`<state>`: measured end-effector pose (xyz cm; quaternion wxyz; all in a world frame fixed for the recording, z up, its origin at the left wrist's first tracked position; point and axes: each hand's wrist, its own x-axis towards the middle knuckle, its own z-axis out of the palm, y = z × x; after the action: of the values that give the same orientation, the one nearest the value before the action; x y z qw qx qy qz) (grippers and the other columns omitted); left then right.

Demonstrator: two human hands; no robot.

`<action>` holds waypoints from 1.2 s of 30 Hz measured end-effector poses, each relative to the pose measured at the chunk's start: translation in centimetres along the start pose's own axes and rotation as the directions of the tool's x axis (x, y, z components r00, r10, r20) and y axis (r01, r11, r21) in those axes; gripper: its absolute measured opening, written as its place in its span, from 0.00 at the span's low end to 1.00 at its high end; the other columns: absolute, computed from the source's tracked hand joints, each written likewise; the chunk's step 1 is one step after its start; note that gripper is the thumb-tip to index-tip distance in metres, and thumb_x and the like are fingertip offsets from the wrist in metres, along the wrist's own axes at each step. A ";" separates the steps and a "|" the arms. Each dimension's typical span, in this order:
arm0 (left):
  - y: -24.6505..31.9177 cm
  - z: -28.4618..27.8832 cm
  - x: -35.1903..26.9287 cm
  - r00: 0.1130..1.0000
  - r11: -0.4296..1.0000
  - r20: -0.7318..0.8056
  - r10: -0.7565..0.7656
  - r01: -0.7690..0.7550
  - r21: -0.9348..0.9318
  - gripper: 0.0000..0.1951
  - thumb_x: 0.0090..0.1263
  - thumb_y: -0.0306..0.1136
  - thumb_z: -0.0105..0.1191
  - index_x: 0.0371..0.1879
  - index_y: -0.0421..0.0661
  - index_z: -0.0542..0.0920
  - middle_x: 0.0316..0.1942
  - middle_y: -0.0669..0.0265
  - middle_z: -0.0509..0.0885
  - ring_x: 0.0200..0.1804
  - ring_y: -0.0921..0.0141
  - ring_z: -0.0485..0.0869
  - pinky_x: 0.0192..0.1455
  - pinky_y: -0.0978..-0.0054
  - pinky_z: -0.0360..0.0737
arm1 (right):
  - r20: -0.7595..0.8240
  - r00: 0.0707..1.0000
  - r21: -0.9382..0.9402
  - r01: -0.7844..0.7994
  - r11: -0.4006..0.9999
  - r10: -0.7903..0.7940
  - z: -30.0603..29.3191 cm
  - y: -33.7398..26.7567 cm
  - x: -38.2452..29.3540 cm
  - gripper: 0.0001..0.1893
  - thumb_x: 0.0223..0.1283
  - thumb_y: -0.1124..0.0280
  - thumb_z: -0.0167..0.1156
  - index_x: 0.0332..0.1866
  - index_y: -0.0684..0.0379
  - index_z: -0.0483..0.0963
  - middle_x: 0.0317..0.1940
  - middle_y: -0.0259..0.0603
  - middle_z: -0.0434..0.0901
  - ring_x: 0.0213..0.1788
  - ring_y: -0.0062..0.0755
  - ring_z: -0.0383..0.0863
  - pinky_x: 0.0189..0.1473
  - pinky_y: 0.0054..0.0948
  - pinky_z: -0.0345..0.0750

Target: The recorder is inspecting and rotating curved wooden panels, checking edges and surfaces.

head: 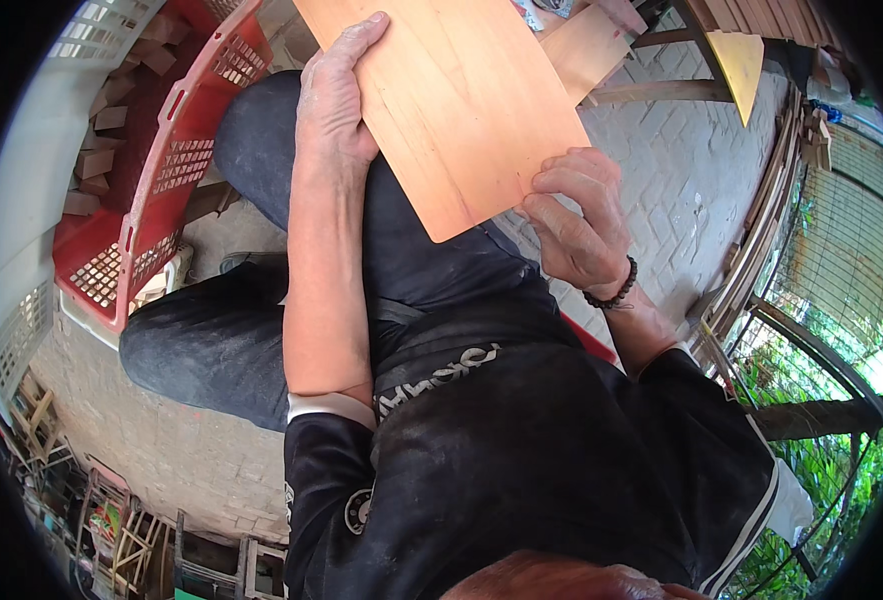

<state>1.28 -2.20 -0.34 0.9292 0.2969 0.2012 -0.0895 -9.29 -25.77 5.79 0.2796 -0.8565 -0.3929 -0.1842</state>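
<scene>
A thin, smooth wooden board [471,112] with rounded corners extends over my lap and past the top of the picture. My left hand [340,90] holds its left edge, with the thumb along the edge and the other fingers mostly hidden. At the near right corner, the bent fingers of my right hand [580,210] grip the board's edge; a dark beaded bracelet is on that wrist. Beyond the board's right edge lies another flat wooden piece [587,49], partly hidden.
To the left stands a red plastic crate [160,165] beside a pale crate [28,187], with wooden blocks [96,163] in the red one. Long wooden strips [760,217] line the right side. A yellow triangular piece [738,71] is at upper right. Wooden frames [133,547] stand at lower left.
</scene>
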 end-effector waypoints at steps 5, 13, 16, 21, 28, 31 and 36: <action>-0.1 0.2 0.0 1.000 1.000 0.002 0.013 -0.013 0.008 0.21 0.68 0.30 0.66 0.54 0.32 0.78 0.49 0.52 0.87 0.48 0.61 0.89 0.51 0.65 0.89 | -0.147 0.982 0.221 -0.084 0.972 0.119 -0.7 -0.4 0.5 0.08 0.60 0.77 0.70 0.42 0.61 0.80 0.44 0.43 0.81 0.46 0.44 0.84 0.55 0.48 0.77; -0.2 0.2 -0.3 0.995 0.995 -0.065 0.077 -0.072 0.076 0.23 0.68 0.26 0.62 0.60 0.29 0.73 0.51 0.48 0.84 0.49 0.58 0.88 0.54 0.61 0.89 | -0.236 0.745 0.252 -0.573 0.780 0.624 -1.1 8.1 3.5 0.12 0.70 0.75 0.60 0.54 0.68 0.78 0.40 0.42 0.83 0.44 0.28 0.83 0.50 0.28 0.79; -0.8 1.0 -0.2 0.997 0.998 -0.064 0.052 -0.049 0.051 0.23 0.68 0.27 0.63 0.59 0.29 0.74 0.51 0.49 0.85 0.50 0.58 0.88 0.54 0.60 0.88 | -0.066 0.857 0.096 -0.504 0.859 0.510 1.5 17.4 4.3 0.14 0.67 0.73 0.62 0.55 0.67 0.78 0.45 0.45 0.84 0.48 0.34 0.85 0.54 0.29 0.79; -0.1 1.7 -0.5 0.993 0.999 -0.117 -0.009 0.004 -0.044 0.21 0.68 0.28 0.62 0.57 0.29 0.76 0.51 0.49 0.85 0.51 0.57 0.88 0.57 0.60 0.86 | 0.198 0.901 -0.115 -0.371 0.922 0.387 8.7 28.5 6.8 0.23 0.65 0.60 0.66 0.57 0.66 0.79 0.54 0.56 0.81 0.54 0.52 0.83 0.60 0.41 0.78; 0.8 1.7 -0.9 0.993 0.988 -0.066 -0.093 0.084 -0.126 0.24 0.67 0.30 0.61 0.59 0.28 0.75 0.53 0.46 0.84 0.52 0.56 0.87 0.58 0.57 0.85 | 0.374 0.742 -0.486 -0.354 0.799 0.557 14.3 34.9 9.6 0.29 0.61 0.47 0.67 0.61 0.57 0.80 0.61 0.54 0.75 0.65 0.55 0.75 0.65 0.47 0.74; 1.4 1.9 -1.4 0.992 0.989 -0.070 -0.108 0.100 -0.108 0.24 0.65 0.28 0.61 0.58 0.28 0.75 0.50 0.48 0.86 0.49 0.57 0.88 0.56 0.59 0.85 | 0.418 0.667 -0.562 -0.343 0.753 0.616 15.4 36.6 10.0 0.27 0.61 0.47 0.67 0.59 0.52 0.82 0.60 0.53 0.76 0.65 0.53 0.75 0.65 0.46 0.74; 1.2 1.9 -1.4 0.998 0.987 -0.009 -0.068 0.065 -0.146 0.23 0.65 0.26 0.60 0.57 0.28 0.76 0.49 0.48 0.86 0.48 0.58 0.89 0.55 0.61 0.86 | 0.469 0.574 -0.569 -0.385 0.727 0.671 15.6 38.1 11.2 0.24 0.59 0.48 0.65 0.54 0.54 0.85 0.57 0.50 0.78 0.65 0.48 0.76 0.64 0.46 0.73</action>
<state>0.98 -2.27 2.33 0.9434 0.2221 0.2236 -0.1034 28.76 -29.97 -13.04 -0.0154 -0.9806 -0.1351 0.1414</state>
